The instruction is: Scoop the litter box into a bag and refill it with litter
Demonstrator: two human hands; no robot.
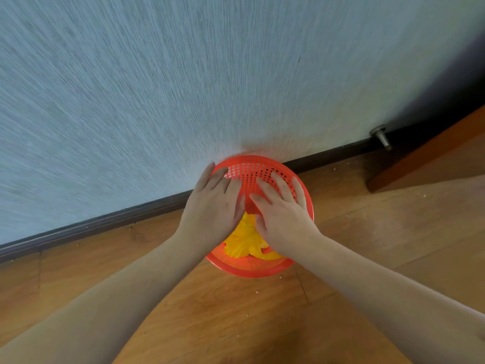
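Now, both hands are seen laid flat inside the red perforated basket (258, 219) on the wooden floor (236, 311): the left hand (212, 206) and right hand (282, 216) with fingers spread and straight, pressed down side by side. Between them, crumpled yellow plastic (245, 243) is held down in the basket. Beyond the basket, a dark baseboard (105, 222) and pale blue wall (183, 88) are met, with a metal doorstop (381, 136) further right.
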